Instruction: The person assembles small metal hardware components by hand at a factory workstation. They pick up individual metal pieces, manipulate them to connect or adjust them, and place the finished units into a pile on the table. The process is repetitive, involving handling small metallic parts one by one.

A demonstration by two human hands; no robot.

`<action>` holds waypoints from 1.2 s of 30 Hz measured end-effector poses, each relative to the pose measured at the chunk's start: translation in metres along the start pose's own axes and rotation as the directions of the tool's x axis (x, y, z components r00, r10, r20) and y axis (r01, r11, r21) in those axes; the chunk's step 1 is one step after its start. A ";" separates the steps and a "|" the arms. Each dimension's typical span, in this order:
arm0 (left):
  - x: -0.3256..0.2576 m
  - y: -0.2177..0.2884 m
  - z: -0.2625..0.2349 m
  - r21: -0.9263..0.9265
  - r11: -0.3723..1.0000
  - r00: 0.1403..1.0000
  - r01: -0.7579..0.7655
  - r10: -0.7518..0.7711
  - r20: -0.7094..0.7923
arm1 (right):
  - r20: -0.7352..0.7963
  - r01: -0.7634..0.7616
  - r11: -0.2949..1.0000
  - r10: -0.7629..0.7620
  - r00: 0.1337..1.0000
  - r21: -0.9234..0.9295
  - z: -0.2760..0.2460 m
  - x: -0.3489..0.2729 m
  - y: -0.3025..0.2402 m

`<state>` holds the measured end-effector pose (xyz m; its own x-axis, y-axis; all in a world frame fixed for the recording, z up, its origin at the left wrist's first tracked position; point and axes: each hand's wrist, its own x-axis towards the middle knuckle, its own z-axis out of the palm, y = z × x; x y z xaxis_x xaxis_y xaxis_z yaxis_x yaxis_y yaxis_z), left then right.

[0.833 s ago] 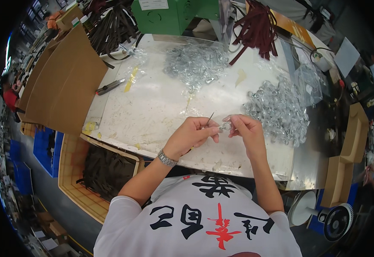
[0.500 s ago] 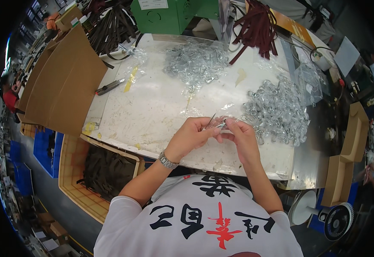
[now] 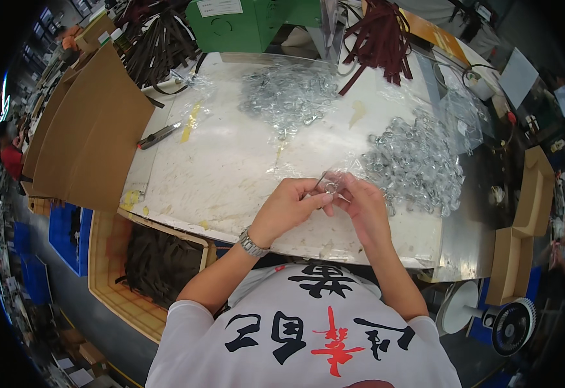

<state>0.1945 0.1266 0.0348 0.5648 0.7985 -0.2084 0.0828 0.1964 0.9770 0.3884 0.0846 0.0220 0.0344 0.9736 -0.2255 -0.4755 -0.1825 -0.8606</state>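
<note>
Over the front part of the white worktable [image 3: 218, 174], both hands meet at a small clear plastic bag [image 3: 338, 179]. A shiny metal ring [image 3: 331, 188], apparently part of a metal hook, shows at the bag. My left hand [image 3: 290, 204] pinches the bag's left side between thumb and fingers. A thin dark line stands beside those fingertips, too fine to name. My right hand [image 3: 368, 205] is closed on the bag's right side, its fingertips partly hidden by the glossy film. Just right of it lies a heap of bagged metal hooks [image 3: 418, 165].
Another pile of bagged hooks [image 3: 289, 90] lies farther back. A utility knife [image 3: 159, 136] rests by an upright cardboard sheet [image 3: 95, 129]. Dark straps [image 3: 163, 52] and maroon straps [image 3: 378, 45] flank a green machine [image 3: 231, 26]. A yellow crate [image 3: 108, 258] stands below left, a fan [image 3: 512, 328] below right.
The fingers have shifted slightly on the plastic bag, and the metal ring shows more plainly between the hands. The whole view has moved a little.
</note>
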 end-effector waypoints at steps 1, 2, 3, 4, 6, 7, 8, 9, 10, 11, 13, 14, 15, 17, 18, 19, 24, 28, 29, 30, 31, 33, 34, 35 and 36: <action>0.000 0.001 0.000 -0.009 1.000 1.000 -0.010 0.010 -0.007 | 0.009 -0.004 1.000 0.005 1.000 -0.023 -0.002 0.000 0.002; 0.000 0.002 -0.001 -0.015 1.000 1.000 -0.020 0.020 -0.016 | 0.020 -0.009 0.999 0.010 1.000 -0.044 -0.004 0.000 0.006; 0.001 0.001 -0.004 0.049 0.998 1.000 -0.025 0.026 -0.007 | 0.030 -0.014 0.998 0.016 0.999 -0.065 -0.005 0.000 0.008; 0.002 -0.001 -0.008 0.113 0.993 1.000 -0.032 0.032 0.001 | 0.013 -0.008 0.999 0.008 1.000 -0.031 -0.005 0.001 0.009; 0.003 -0.002 -0.011 0.125 0.991 0.997 -0.055 0.062 -0.054 | -0.022 0.005 0.999 -0.004 1.000 0.040 -0.004 0.004 0.010; 0.002 0.000 -0.011 0.072 0.994 0.989 -0.077 0.085 -0.119 | -0.035 -0.009 0.999 0.011 0.999 0.050 -0.004 0.005 0.009; 0.001 0.001 -0.010 0.020 0.995 0.977 -0.102 0.104 -0.184 | -0.048 -0.024 0.998 0.027 0.998 0.059 -0.004 0.006 0.008; 0.000 0.000 -0.011 0.031 0.992 0.972 -0.120 0.124 -0.201 | -0.061 -0.039 0.997 0.043 0.997 0.069 -0.004 0.006 0.007; -0.001 0.000 -0.012 0.044 0.990 0.965 -0.138 0.144 -0.218 | -0.057 -0.039 0.997 0.043 0.997 0.071 -0.005 0.007 0.008; -0.003 -0.001 -0.012 0.054 0.986 0.958 -0.157 0.166 -0.234 | -0.053 -0.039 0.997 0.043 0.998 0.069 -0.006 0.008 0.007; -0.005 -0.004 -0.015 0.094 0.983 0.961 -0.157 0.174 -0.214 | -0.057 -0.034 0.997 0.038 0.998 0.065 -0.007 0.008 0.007; -0.005 -0.005 -0.016 0.112 0.981 0.964 -0.156 0.176 -0.200 | -0.069 -0.029 0.998 0.033 0.997 0.062 -0.007 0.007 0.007; -0.007 -0.003 -0.015 0.010 0.993 0.968 -0.119 0.119 -0.220 | -0.081 -0.024 0.998 0.029 0.996 0.060 -0.008 0.007 0.007; -0.013 0.003 -0.011 -0.195 0.980 0.969 -0.049 -0.001 -0.246 | -0.077 -0.031 0.997 0.036 0.996 0.067 -0.009 0.007 0.007; -0.014 0.003 -0.010 -0.207 0.976 0.967 -0.067 0.012 -0.255 | -0.073 -0.035 0.997 0.040 0.997 0.070 -0.009 0.007 0.006; -0.014 0.002 -0.009 -0.218 0.972 0.964 -0.085 0.024 -0.265 | -0.070 -0.034 0.997 0.039 0.997 0.067 -0.008 0.007 0.005; -0.018 0.006 -0.005 -0.141 0.984 0.949 -0.111 0.063 -0.310 | -0.075 -0.022 0.999 0.025 0.997 0.042 -0.005 0.007 0.004; -0.017 -0.002 -0.003 0.000 0.985 0.930 -0.172 0.163 -0.329 | -0.056 -0.012 1.000 0.012 0.998 0.000 -0.002 0.007 0.005; -0.015 -0.008 -0.002 0.049 0.980 0.921 -0.194 0.200 -0.334 | -0.045 -0.020 1.000 0.019 0.999 -0.005 -0.001 0.007 0.004; -0.013 -0.013 -0.002 0.084 0.974 0.914 -0.210 0.226 -0.337 | -0.033 -0.027 1.000 0.027 0.999 -0.011 -0.001 0.007 0.004; -0.012 -0.019 -0.003 0.119 0.967 0.906 -0.225 0.253 -0.339 | -0.029 -0.038 0.999 0.037 0.999 -0.012 0.000 0.007 0.003; -0.012 -0.019 0.001 0.173 0.956 0.892 -0.236 0.284 -0.351 | -0.024 -0.057 0.998 0.057 0.998 -0.013 -0.001 0.008 0.002; -0.013 -0.016 0.004 0.191 0.954 0.886 -0.233 0.289 -0.363 | -0.022 -0.057 0.998 0.057 0.998 -0.016 -0.002 0.008 0.004; -0.014 -0.014 0.006 0.209 0.951 0.879 -0.229 0.294 -0.376 | -0.018 -0.058 0.998 0.058 0.998 -0.020 -0.004 0.009 0.008; -0.014 -0.013 0.006 0.243 0.947 0.877 -0.210 0.293 -0.381 | -0.015 -0.059 0.998 0.058 0.998 -0.023 -0.004 0.009 0.010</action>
<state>0.1905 0.1094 0.0252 0.2067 0.9746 0.0860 0.1593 -0.1203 0.9799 0.3878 0.0913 0.0095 0.0198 0.9592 -0.2822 -0.4565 -0.2424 -0.8561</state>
